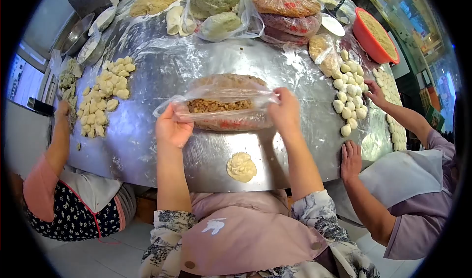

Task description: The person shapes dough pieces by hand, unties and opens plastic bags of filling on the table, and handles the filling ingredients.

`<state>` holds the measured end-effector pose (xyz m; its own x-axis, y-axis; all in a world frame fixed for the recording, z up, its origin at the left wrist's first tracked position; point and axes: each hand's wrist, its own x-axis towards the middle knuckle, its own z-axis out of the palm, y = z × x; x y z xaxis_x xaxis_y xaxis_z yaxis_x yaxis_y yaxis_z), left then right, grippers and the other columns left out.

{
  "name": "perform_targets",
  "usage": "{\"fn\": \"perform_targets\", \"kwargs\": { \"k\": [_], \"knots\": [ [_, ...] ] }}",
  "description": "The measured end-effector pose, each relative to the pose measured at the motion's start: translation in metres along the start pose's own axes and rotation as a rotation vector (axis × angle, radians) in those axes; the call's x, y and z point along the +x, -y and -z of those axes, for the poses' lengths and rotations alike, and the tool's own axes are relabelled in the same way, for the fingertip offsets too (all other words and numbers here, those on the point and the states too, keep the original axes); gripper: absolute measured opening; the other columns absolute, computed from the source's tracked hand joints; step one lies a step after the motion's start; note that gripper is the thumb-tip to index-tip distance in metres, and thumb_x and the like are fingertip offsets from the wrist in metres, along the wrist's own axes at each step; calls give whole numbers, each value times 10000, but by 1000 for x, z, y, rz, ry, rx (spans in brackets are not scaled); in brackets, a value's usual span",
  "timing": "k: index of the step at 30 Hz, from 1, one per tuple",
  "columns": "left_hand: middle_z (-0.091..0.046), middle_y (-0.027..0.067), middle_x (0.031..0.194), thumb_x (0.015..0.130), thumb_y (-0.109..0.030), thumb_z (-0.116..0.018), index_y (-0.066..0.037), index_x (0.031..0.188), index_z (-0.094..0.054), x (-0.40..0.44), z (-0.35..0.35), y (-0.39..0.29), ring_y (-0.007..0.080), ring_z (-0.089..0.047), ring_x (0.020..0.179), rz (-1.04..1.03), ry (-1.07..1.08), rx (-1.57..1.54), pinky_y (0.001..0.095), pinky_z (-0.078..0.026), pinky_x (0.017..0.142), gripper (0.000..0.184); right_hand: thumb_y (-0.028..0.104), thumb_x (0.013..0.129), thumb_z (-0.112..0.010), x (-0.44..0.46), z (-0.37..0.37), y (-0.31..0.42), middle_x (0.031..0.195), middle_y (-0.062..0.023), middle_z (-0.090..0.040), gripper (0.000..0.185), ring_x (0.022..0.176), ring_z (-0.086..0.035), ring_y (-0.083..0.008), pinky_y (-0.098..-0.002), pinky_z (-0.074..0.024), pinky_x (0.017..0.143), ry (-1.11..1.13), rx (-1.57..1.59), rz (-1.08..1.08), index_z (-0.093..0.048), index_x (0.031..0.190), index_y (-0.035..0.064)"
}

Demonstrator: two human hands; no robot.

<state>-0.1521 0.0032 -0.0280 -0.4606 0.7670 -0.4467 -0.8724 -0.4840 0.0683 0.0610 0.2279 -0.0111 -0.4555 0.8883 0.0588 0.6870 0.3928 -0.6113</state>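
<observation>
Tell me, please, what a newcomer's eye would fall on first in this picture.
Probably the clear plastic bag showing brown pieces near the picture's centre, with the left hand and right hand at its two ends. Next might come the red basin at the upper right and the bagged pale green mass at the top centre.

A floury metal table (pixel 162 64) bears a clear plastic bag (pixel 228 123) between the left hand (pixel 174 125) and the right hand (pixel 285 113). A dough lump (pixel 241 167) lies on the near side of both hands. Dough pieces (pixel 118 83) spread left of the left hand; pale dough balls (pixel 351 89) cluster right of the right. Beyond both hands sit bagged green dough (pixel 216 2) and a red basin (pixel 363 39).
</observation>
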Motion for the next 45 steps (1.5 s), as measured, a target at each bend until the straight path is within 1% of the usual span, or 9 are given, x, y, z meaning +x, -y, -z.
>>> {"fn": "perform_targets", "kwargs": {
  "k": [6, 11, 22, 26, 29, 31, 35, 39, 45],
  "knots": [
    [-561, 8, 774, 908, -113, -441, -76, 937, -553, 7, 15, -16, 106, -457, 513, 246, 32, 12, 263, -388, 470, 121, 76, 978, -469, 0, 14, -42, 993, -164, -668, 246, 807, -683, -260, -378, -608, 672, 412, 1593, -840, -556, 1167, -55],
    [-494, -44, 650, 951, -151, -462, -64, 951, -568, -3, 14, -21, 64, -395, 441, 331, 108, 335, 236, -330, 410, 137, 115, 971, -450, 21, 24, -79, 602, -18, -489, 169, 462, -463, -137, -272, -405, 392, 594, 1984, -644, -558, 931, -8],
    [-616, -13, 764, 977, -154, -490, -37, 1130, -633, 63, 32, -16, 113, -564, 636, 59, 127, 210, 270, -490, 594, 240, 262, 987, -541, 67, 8, -91, 536, 55, -407, 237, 392, -353, -70, -202, -250, 346, 261, 1619, -821, -557, 803, 114],
    [-666, 75, 1017, 964, -151, -540, -47, 1127, -655, 44, 15, 7, 202, -616, 871, -363, -354, 819, 352, -511, 805, 226, 295, 976, -583, 58, 25, -61, 838, -15, -604, 222, 752, -564, -137, -248, -445, 636, 230, 1059, -593, -642, 980, 80],
    [-655, 89, 1006, 924, -188, -624, -49, 1131, -631, 9, -22, 39, 265, -619, 953, -1670, -528, 1765, 382, -472, 855, 250, 157, 937, -631, 42, 36, -32, 1012, -82, -633, 186, 914, -596, -181, -310, -482, 808, -289, 375, -20, -633, 1080, 37],
    [-638, 123, 1107, 900, -179, -647, -53, 1178, -612, -13, -39, 45, 295, -560, 1114, -1372, 29, 2030, 455, -404, 952, 307, 66, 904, -646, 17, 41, -5, 1070, -117, -640, 188, 905, -625, -209, -329, -504, 808, -387, 288, 288, -637, 1089, 39],
    [-562, 149, 1292, 809, -290, -759, -97, 1320, -545, 4, -47, 63, 339, -387, 1367, -835, 716, 2613, 552, -288, 1085, 586, 140, 812, -748, 3, 28, 18, 1226, -160, -606, 358, 1104, -595, -321, -418, -470, 934, 291, 104, 739, -636, 1144, 69],
    [-446, 160, 1471, 523, -563, -886, -130, 1496, -384, 27, -66, 39, 409, -209, 1470, -633, 475, 2869, 621, -89, 1177, 1178, 400, 631, -883, 7, 23, 8, 1482, -184, -431, 889, 1402, -353, -403, -526, -283, 1142, 404, -324, 671, -514, 1386, 109],
    [-288, 171, 1598, 354, -602, -920, -107, 1572, -203, 54, -69, -2, 459, -13, 1502, -137, 250, 2928, 627, 31, 1171, 1497, 532, 467, -926, 39, 18, -11, 1582, -231, -263, 1313, 1477, -206, -425, -569, -146, 1189, 572, -437, 499, -279, 1546, 155]
  ]
}}
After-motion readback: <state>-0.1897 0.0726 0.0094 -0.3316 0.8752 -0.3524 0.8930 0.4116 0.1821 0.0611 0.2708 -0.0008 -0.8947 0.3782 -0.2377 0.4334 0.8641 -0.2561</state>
